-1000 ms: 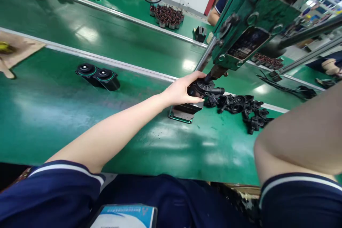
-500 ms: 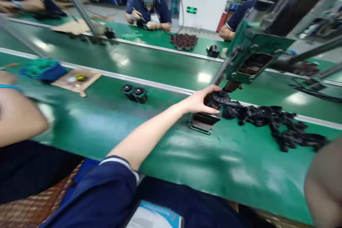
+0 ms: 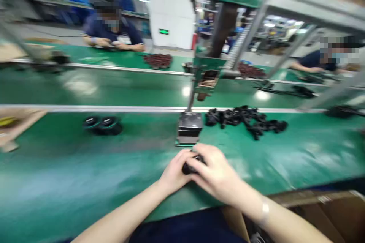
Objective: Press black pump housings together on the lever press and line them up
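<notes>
My left hand [image 3: 176, 171] and my right hand [image 3: 217, 175] are clasped together around one small black plastic part [image 3: 191, 166], just above the green table near its front edge. Both hands have their fingers curled on it; most of the part is hidden. Directly beyond my hands stands the dark metal fixture block [image 3: 188, 128] of the green press [image 3: 207, 71], with nothing on it. A pile of similar black parts [image 3: 245, 118] lies to the right of the block.
Two black round parts [image 3: 102, 124] rest to the left on the green table [image 3: 85, 174]. A brown board [image 3: 17, 125] lies at the far left. A cardboard box [image 3: 319, 212] sits at lower right. Other people work across the conveyor.
My left hand pulled the black part off the press fixture toward me. My right hand came in and joined it on the part. The view swung to face the press head-on.
</notes>
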Motion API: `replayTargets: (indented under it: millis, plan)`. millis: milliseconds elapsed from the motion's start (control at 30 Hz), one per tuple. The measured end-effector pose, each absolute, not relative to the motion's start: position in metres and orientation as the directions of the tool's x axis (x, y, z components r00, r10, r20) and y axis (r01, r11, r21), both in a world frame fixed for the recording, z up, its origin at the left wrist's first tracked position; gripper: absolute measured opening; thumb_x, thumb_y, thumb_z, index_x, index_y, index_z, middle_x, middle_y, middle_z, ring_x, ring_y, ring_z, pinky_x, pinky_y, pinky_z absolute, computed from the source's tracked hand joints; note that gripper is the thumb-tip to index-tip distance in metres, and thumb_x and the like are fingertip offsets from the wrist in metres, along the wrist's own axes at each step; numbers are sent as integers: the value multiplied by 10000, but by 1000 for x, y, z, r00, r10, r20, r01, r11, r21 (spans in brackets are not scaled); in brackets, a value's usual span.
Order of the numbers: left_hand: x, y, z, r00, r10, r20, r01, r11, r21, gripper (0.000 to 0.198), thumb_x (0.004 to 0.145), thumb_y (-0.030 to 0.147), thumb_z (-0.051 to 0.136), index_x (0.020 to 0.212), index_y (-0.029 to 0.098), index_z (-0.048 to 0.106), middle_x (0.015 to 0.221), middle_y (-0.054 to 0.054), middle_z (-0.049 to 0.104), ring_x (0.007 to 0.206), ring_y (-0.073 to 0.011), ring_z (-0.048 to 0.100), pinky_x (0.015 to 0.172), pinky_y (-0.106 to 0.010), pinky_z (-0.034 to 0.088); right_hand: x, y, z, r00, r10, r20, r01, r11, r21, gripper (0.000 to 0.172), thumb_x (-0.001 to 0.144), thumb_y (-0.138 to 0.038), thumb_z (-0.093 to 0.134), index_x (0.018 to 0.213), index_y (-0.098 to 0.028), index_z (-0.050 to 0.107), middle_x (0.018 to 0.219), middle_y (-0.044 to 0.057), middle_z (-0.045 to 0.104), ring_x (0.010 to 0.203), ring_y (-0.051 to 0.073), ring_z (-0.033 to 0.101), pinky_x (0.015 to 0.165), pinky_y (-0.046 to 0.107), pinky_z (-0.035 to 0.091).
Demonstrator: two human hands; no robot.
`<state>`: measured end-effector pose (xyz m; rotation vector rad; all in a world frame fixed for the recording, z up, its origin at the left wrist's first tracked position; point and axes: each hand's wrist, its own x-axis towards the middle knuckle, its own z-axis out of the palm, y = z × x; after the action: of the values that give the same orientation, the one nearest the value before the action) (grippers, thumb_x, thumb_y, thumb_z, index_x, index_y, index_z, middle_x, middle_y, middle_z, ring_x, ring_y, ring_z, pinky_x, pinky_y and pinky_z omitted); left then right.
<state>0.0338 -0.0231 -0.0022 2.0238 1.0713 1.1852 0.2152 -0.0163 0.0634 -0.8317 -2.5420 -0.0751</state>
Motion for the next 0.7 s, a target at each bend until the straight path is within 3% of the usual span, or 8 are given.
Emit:
replayTargets:
  millis: [100, 233, 400, 567, 700]
  plan:
    - [59, -26, -44, 240, 893, 380, 386, -447, 807, 496, 756, 126, 649, 1219, 229, 503, 1233, -107, 602, 1195, -287, 584, 1027, -489, 492, 232, -29, 34, -583, 618, 528, 733, 680, 14, 330, 832, -403, 562, 1140, -286, 584, 1305, 40, 463, 1172, 114, 433, 981, 282, 407]
    - [99, -19, -48, 401, 852, 338, 314, -474, 823, 583, 804, 107, 608, 1328, 279, 420, 1374, -110, 502, 1312, -294, 498, 1071, -500, 466, 272, -33, 10, -457, 668, 587, 857, 508, 88, 350, 796, -443, 604, 1131, -339, 587, 1310, 6, 466, 1173, 92, 442, 960, 239, 388]
    - [119, -20, -35, 476, 842, 252, 230, -396, 889, 770, 871, 231, 606, 1465, 322, 124, 1477, -132, 389, 1318, -280, 502, 1069, -516, 463, 399, 2, 11, -155, 798, 582, 987, 153, 53, 328, 851, -417, 534, 1119, -248, 619, 1249, 57, 503, 1125, 97, 467, 961, 249, 389]
    - [107, -15, -37, 514, 845, 149, 257, -318, 913, 653, 920, 251, 517, 1445, 334, 138, 1414, -117, 466, 1257, -260, 566, 1056, -499, 481, 549, 64, 21, 246, 794, 556, 961, -274, -34, 461, 885, -462, 461, 1156, -107, 573, 1158, 101, 522, 1120, 103, 461, 1033, 298, 402]
    - [104, -10, -37, 543, 831, 118, 282, -314, 907, 581, 925, 242, 506, 1410, 346, 203, 1364, -94, 514, 1238, -249, 582, 1052, -475, 496, 618, 90, 46, 424, 724, 544, 882, -467, -66, 490, 860, -444, 515, 1192, -84, 533, 1208, 104, 485, 1199, 125, 428, 1092, 349, 387]
